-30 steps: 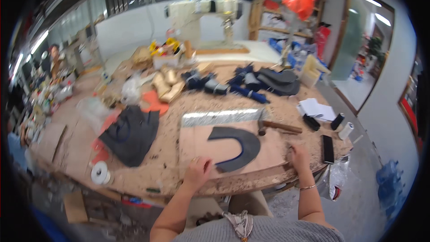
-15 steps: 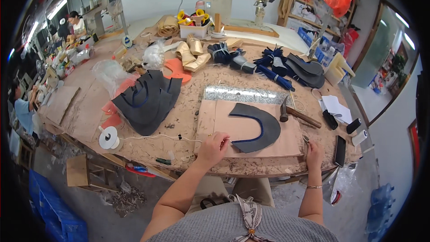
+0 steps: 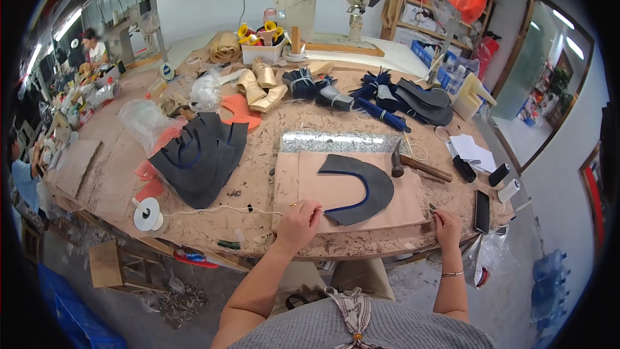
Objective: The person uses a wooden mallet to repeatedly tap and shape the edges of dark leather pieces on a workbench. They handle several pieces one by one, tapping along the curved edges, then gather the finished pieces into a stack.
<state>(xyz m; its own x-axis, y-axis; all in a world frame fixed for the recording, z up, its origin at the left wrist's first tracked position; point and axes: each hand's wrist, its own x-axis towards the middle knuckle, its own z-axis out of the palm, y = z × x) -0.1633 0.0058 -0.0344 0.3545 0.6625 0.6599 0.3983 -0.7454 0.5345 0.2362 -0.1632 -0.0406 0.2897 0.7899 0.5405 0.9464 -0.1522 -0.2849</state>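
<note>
A dark grey, U-shaped shoe-upper piece [image 3: 381,195] with a blue inner edge lies on a pinkish-tan board [image 3: 349,226]. At the near end of its curve, my left hand [image 3: 299,225] pinches a thin white cord [image 3: 226,207]. The cord runs left over the table to a white spool [image 3: 148,214]. My right hand [image 3: 447,227] rests by the board's near right corner. Its fingers are closed on a small dark tool [image 3: 433,207], of which only the tip shows, so its kind is unclear. A hammer [image 3: 423,167] lies beyond the board's right side.
Grey pieces [image 3: 206,168] are stacked at left. Bundled dark blue pieces [image 3: 384,94] and tan rolled parts [image 3: 261,87] lie further back. A phone [image 3: 482,212] and thread spools [image 3: 508,189] sit at right. The sewing machine [image 3: 323,6] stands behind. Another person [image 3: 95,50] sits far left.
The whole view has shifted slightly, with most things lower and further left in it. Both hands keep nearly the same places relative to the grey piece and the board.
</note>
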